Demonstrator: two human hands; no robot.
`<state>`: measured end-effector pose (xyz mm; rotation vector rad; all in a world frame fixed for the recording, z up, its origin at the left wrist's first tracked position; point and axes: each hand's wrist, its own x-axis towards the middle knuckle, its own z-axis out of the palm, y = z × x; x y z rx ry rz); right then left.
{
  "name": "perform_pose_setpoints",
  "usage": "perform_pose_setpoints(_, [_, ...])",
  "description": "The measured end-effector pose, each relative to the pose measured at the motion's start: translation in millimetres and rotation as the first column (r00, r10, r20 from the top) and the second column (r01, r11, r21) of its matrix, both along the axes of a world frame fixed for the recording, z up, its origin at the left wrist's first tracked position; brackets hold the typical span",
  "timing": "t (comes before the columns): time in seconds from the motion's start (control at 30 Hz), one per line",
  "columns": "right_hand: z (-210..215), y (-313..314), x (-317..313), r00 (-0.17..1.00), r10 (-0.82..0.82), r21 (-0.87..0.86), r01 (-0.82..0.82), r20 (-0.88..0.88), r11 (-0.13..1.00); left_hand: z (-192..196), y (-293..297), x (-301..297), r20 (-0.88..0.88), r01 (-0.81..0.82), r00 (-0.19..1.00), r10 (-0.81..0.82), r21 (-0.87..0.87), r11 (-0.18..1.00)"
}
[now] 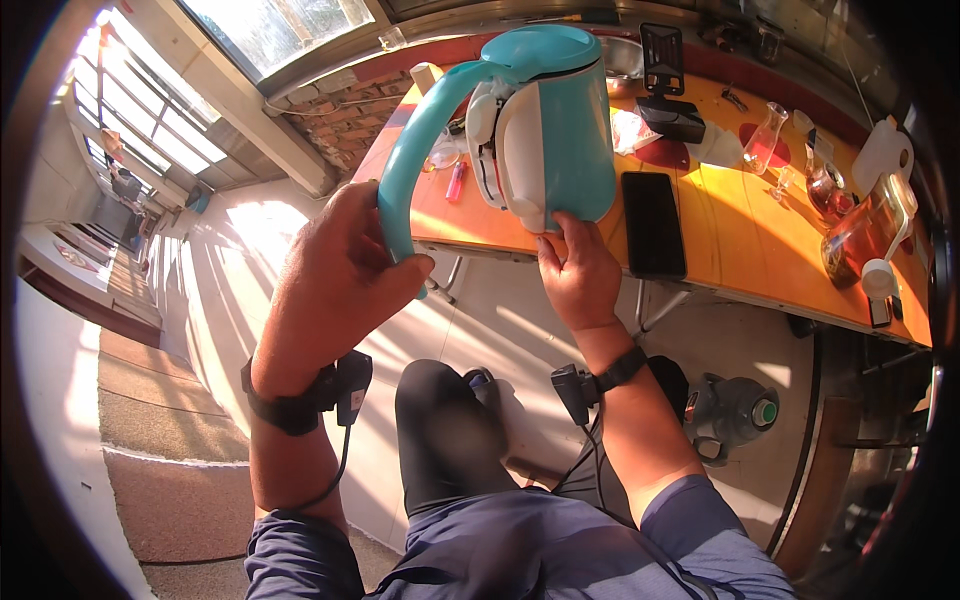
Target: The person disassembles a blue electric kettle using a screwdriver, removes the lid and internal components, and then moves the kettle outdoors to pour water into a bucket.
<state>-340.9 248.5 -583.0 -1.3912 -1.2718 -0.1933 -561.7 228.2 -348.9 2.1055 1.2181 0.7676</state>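
A turquoise electric kettle is tilted over the near edge of the orange table. A white inner part with thin wires shows in a gap between its body and the long curved handle. Around the lower part of that handle my left hand is closed. My right hand pinches the kettle's lower edge, at the bottom of the pale strip, with thumb and forefinger. Whether the kettle's base touches the tabletop, I cannot tell.
On the orange table lie a black phone and a pink lighter. Behind them are a black stand, a glass carafe and a glass teapot. A large water bottle lies on the floor.
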Motion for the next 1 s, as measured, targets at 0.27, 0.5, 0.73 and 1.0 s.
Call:
perform_pose_setpoints(0.27, [3.2,-1.5,-0.2,1.000,0.008,0.006,-0.008,0.009,1.000,13.8,0.6,-4.5,0.019,0.025,1.000,-0.024,-0.012,1.000])
perform_pose_setpoints(0.5, [2.3,-2.1,2.2,1.000,0.010,-0.002,-0.010,0.013,1.000,27.5,0.9,-0.1,0.075,0.085,0.994,-0.076,-0.125,0.989])
perform_pose_setpoints(0.73, [-0.7,-1.0,-1.1,1.000,0.007,-0.015,-0.007,0.000,1.000,28.0,0.1,-2.3,0.132,0.105,0.988,-0.085,-0.150,0.983])
perform_pose_setpoints(1.0, [0.7,-2.1,0.8,1.000,0.001,-0.011,-0.001,0.005,1.000,31.6,5.5,-7.1,0.070,0.103,0.993,-0.096,-0.114,0.988])
